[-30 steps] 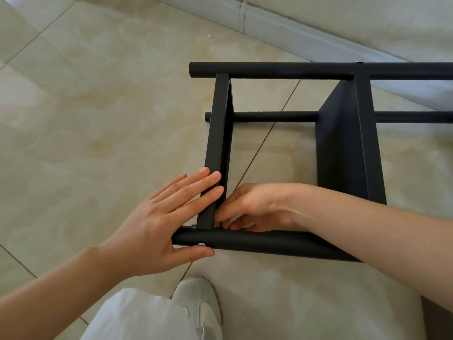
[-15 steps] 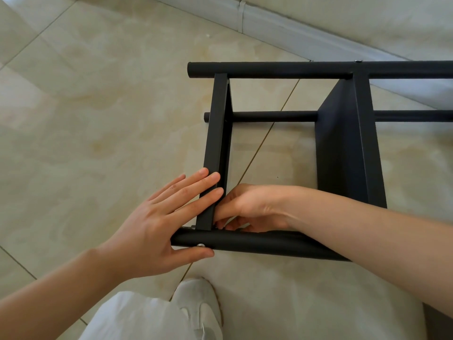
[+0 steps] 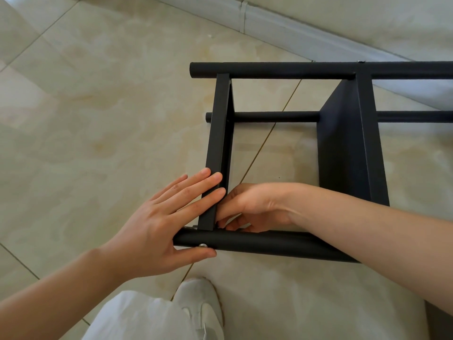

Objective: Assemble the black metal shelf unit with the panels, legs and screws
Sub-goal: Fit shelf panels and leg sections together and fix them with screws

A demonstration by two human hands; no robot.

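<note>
The floor (image 3: 98,119) is big glossy tiles, cream-beige with cloudy marbled swirls in a slightly darker tan. Thin dark grout lines (image 3: 267,141) cut across it on the diagonal, one running up through the middle, others out at the left edge. Along the top there's a pale grey baseboard (image 3: 294,33) running at a slant from upper left down to the right, with a vertical seam (image 3: 242,14) where two pieces meet. Above that is a bit of wall (image 3: 367,18) in the same pale marbled look. Light is soft and even, daylight-ish, with a mild sheen on the tiles and only faint shadows. A darker strip (image 3: 438,322) sits in the bottom right corner; can't tell what it is.
</note>
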